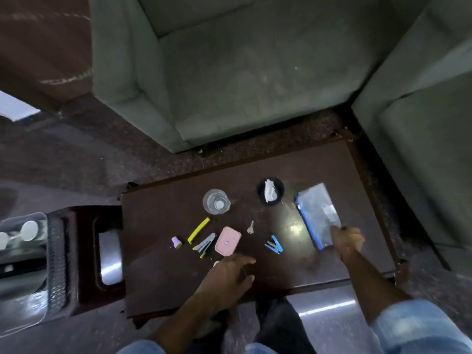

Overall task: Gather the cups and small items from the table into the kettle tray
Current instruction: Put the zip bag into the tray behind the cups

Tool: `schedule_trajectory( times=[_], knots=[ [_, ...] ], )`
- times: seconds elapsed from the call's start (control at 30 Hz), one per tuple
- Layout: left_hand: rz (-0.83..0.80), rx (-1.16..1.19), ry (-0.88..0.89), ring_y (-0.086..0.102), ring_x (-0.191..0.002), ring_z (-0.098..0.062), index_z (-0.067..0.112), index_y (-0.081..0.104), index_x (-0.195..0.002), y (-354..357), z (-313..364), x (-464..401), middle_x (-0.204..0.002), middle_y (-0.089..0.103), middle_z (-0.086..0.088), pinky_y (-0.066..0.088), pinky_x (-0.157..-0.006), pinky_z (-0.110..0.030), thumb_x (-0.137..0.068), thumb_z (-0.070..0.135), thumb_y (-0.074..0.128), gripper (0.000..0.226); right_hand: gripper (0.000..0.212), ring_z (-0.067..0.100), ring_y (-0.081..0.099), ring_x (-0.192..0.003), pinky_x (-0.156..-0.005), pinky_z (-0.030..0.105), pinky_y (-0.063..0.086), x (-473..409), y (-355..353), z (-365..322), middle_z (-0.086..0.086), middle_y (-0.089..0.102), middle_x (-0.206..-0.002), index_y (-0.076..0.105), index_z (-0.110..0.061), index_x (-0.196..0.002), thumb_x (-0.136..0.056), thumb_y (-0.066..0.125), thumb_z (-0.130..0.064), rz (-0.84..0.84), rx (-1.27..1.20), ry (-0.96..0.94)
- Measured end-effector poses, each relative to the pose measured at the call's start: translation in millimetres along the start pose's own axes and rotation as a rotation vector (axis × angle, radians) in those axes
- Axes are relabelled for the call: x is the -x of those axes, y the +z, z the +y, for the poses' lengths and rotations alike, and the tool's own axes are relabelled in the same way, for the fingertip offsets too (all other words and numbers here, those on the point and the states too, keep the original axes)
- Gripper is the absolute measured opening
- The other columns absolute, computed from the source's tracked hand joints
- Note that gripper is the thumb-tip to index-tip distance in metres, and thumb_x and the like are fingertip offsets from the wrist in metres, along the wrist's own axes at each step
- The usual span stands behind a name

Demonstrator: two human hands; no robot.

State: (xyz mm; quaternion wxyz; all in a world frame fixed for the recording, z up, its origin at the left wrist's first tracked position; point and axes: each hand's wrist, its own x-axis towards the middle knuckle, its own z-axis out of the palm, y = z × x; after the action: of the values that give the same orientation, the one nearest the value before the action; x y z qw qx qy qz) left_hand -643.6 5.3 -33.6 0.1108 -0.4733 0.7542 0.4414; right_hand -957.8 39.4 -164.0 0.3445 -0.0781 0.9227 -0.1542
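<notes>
Before you: dark brown wooden counter [163,282], glossy, one bright glare patch right of centre. Beyond its far edge, grey-green armchair [255,72]; a second grey-green seat [429,149] past the right edge. Speckled dark floor [76,154]; daylight patch at far left.

Pink case [227,240], yellow clip [198,230], black cup [270,191], brown table [163,215]

A single head-worn wide-angle view looks steeply down from above the person's own knees. Both forearms enter from the bottom edge, the left hand [227,273] and right hand [347,241] reaching forward over a dark brown table [158,277] in mid-frame. Beyond the hands a grey-green sofa [255,72] fills the top of the frame. Left of the left hand the edges blur and bend. No second view exists.
</notes>
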Motion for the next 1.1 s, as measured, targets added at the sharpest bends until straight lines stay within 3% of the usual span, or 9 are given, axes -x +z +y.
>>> schedule_trajectory(
  times=[0.17,0.33,0.43,0.53,0.63,0.7,0.83,1.03,1.1],
  knots=[
    [0.178,0.035,0.067,0.058,-0.106,-0.011,0.026,0.059,-0.120,-51,-1,29,-0.116,0.066,0.002,0.041,-0.092,-0.021,-0.084,0.030,0.062,0.037,0.005,0.041,0.065,-0.087,-0.079,0.042,0.049,72,-39,-22,0.021,0.068,-0.085,0.064,-0.015,-0.091,-0.087,0.066,-0.016,0.091,-0.102,-0.379],
    [0.411,0.203,0.067,0.058,-0.112,-0.007,0.032,0.048,-0.129,-106,-54,87,-0.123,0.063,0.006,0.045,-0.092,-0.019,-0.080,0.046,0.065,0.053,0.018,0.016,0.059,-0.067,-0.057,-0.004,0.036,204,-45,-61,0.014,0.067,-0.074,0.062,-0.033,-0.081,-0.076,0.074,-0.046,-0.051,-0.324,-0.556],
    [0.544,0.477,-0.029,0.050,-0.119,0.000,0.029,0.028,-0.148,-128,-104,139,-0.134,0.054,0.008,0.045,-0.096,-0.019,-0.068,0.068,0.069,0.098,0.029,0.009,0.062,-0.058,-0.050,0.002,0.044,305,-19,-87,-0.001,0.069,-0.067,0.066,-0.036,-0.079,-0.063,0.067,-0.060,-0.196,-0.388,-0.669],
    [0.626,0.672,-0.071,0.039,-0.127,-0.003,0.024,0.014,-0.153,-154,-154,200,-0.142,0.044,0.005,0.038,-0.105,-0.024,-0.069,0.069,0.068,0.109,0.043,-0.003,0.060,-0.056,-0.053,0.007,0.047,407,20,-108,-0.008,0.070,-0.062,0.069,-0.024,-0.077,-0.055,0.068,-0.061,-0.319,-0.483,-0.753],
    [0.649,0.824,-0.132,0.049,-0.118,-0.006,0.017,0.028,-0.149,-184,-196,256,-0.138,0.051,-0.001,0.044,-0.097,-0.024,-0.085,0.053,0.065,0.083,0.040,0.009,0.065,-0.061,-0.059,0.024,0.056,481,64,-120,0.002,0.074,-0.076,0.070,-0.020,-0.094,-0.064,0.080,-0.044,-0.467,-0.561,-0.734],
    [0.689,0.924,-0.142,0.059,-0.094,-0.006,0.016,0.048,-0.136,-202,-218,289,-0.113,0.065,-0.004,0.050,-0.077,-0.022,-0.091,0.036,0.064,0.052,0.028,0.024,0.072,-0.072,-0.068,0.038,0.058,522,91,-133,0.011,0.077,-0.085,0.072,-0.014,-0.097,-0.072,0.080,-0.026,-0.648,-0.641,-0.658],
    [0.839,1.203,-0.081,0.063,-0.069,-0.012,0.012,0.065,-0.097,-234,-255,331,-0.082,0.066,-0.005,0.055,-0.058,-0.027,-0.090,0.008,0.062,0.009,0.019,0.025,0.074,-0.078,-0.060,0.036,0.060,582,132,-176,0.014,0.076,-0.093,0.073,-0.006,-0.099,-0.081,0.071,-0.013,-0.931,-0.692,-0.498],
    [0.953,1.319,-0.176,0.066,-0.054,-0.012,0.010,0.065,-0.078,-280,-306,360,-0.063,0.067,-0.001,0.052,-0.046,-0.025,-0.089,0.013,0.065,0.012,0.039,0.028,0.074,-0.083,-0.064,0.036,0.061,625,196,-238,0.020,0.073,-0.102,0.063,0.004,-0.117,-0.081,0.067,-0.009,-1.193,-0.604,-0.307],
    [1.022,1.315,-0.260,0.065,-0.048,-0.012,0.010,0.064,-0.072,-297,-328,366,-0.059,0.066,-0.002,0.052,-0.044,-0.024,-0.088,0.012,0.066,0.017,0.048,0.033,0.068,-0.098,-0.078,0.040,0.058,639,220,-255,0.021,0.067,-0.117,0.056,0.004,-0.127,-0.083,0.066,-0.013,-1.233,-0.599,-0.294]
  ],
)
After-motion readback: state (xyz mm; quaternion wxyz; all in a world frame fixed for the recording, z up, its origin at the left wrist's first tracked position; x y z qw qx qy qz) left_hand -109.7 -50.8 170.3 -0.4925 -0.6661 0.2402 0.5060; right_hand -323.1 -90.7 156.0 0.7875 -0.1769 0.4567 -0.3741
